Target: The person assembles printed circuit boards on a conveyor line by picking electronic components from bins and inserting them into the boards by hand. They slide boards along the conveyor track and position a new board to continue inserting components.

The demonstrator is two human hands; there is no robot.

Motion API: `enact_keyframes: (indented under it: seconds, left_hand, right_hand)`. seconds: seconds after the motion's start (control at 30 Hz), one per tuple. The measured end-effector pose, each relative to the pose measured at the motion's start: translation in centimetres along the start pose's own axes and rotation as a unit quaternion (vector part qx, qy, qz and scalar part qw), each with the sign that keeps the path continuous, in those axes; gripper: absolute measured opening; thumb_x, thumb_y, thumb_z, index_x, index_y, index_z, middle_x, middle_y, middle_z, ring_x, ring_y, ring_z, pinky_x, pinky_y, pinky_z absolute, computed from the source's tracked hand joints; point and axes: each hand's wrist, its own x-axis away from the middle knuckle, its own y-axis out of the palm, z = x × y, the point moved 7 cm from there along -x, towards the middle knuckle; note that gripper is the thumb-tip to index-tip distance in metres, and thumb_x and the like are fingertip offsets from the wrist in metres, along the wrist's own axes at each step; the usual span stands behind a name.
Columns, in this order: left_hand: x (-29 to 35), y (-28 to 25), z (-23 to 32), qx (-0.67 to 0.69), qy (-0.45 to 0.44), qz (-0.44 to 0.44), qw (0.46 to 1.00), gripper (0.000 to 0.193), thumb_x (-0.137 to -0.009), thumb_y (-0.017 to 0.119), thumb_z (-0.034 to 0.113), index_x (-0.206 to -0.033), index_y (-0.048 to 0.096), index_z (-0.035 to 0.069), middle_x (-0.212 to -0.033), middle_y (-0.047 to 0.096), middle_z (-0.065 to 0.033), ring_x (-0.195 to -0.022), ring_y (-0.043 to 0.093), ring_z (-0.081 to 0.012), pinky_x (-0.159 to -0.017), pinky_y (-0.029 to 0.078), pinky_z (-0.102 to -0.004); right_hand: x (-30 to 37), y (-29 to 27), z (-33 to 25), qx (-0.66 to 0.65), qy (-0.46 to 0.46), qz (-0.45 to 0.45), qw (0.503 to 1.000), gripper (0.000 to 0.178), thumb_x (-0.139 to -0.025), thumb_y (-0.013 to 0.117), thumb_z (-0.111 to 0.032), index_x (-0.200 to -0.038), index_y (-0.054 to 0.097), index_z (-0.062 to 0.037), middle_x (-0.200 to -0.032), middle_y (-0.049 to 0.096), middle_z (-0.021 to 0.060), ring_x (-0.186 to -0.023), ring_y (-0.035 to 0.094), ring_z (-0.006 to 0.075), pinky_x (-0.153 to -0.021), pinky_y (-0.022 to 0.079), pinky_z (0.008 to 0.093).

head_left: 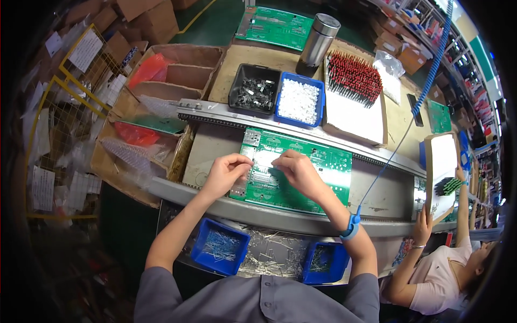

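Observation:
A green circuit board (323,177) lies flat on the rail track in front of me, with a bright glare across its middle. Over its left part my left hand (229,172) is closed, thumb and fingertips pinched together. My right hand (297,169) is also pinched, just above the middle of the board. Whatever either hand holds is too small to make out. A blue wrist strap (352,227) circles my right wrist, and a coiled blue cord (432,70) runs up from it.
Beyond the rail stand a black bin of dark parts (255,89), a blue bin of white parts (299,100), a steel flask (319,44) and red-topped components (355,75). Blue trays of leaded parts (219,246) sit nearest me. At right, a co-worker (431,269) holds a white-faced board (442,161).

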Motion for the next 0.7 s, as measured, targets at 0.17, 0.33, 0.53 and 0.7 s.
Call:
enact_keyframes:
  seconds: [0.17, 0.33, 0.53, 0.7]
  left_hand:
    - [0.9, -1.9, -1.8, 0.048, 0.022, 0.0, 0.999, 0.011, -0.087, 0.056, 0.0, -0.098, 0.058, -0.004, -0.079, 0.061, -0.0051, -0.069, 0.058, -0.0087, -0.065, 0.049, -0.0226]
    - [1.3, -2.4, -2.4, 0.087, 0.039, 0.015, 0.995, 0.012, -0.087, 0.055, -0.002, -0.098, 0.058, -0.005, -0.082, 0.062, -0.0079, -0.072, 0.06, -0.0108, -0.069, 0.05, -0.0242]
    - [1.5, -2.6, -2.7, 0.065, 0.04, 0.02, 0.997, 0.013, -0.087, 0.056, -0.001, -0.099, 0.061, -0.005, -0.08, 0.063, -0.0071, -0.073, 0.06, -0.0111, -0.07, 0.05, -0.0242]
    - [1.6, -2.5, -2.5, 0.048, 0.051, 0.032, 0.997, 0.013, -0.087, 0.056, 0.0, -0.098, 0.062, -0.004, -0.08, 0.063, -0.005, -0.073, 0.06, -0.0094, -0.069, 0.049, -0.0222]
  right_hand:
    - [-0.5, 1.2, 0.3, -0.022, 0.024, -0.009, 0.999, 0.016, -0.078, 0.06, 0.0, -0.094, 0.063, 0.0002, -0.083, 0.061, 0.0154, -0.072, 0.061, 0.03, -0.063, 0.049, 0.0352]
    - [-0.9, 1.7, 0.2, -0.003, 0.016, 0.01, 1.0, 0.019, -0.078, 0.058, 0.002, -0.096, 0.063, -0.0006, -0.081, 0.061, 0.0155, -0.068, 0.06, 0.0292, -0.061, 0.049, 0.0353]
    - [-1.1, 1.4, -0.3, -0.002, 0.045, 0.002, 0.999, 0.016, -0.075, 0.059, 0.004, -0.088, 0.066, -0.0025, -0.078, 0.059, 0.0159, -0.069, 0.059, 0.0317, -0.063, 0.049, 0.0365]
    - [-1.4, 2.2, 0.0, -0.042, 0.088, -0.014, 0.995, 0.014, -0.074, 0.06, 0.002, -0.086, 0.065, -0.0017, -0.078, 0.059, 0.016, -0.069, 0.059, 0.0314, -0.063, 0.049, 0.0367]
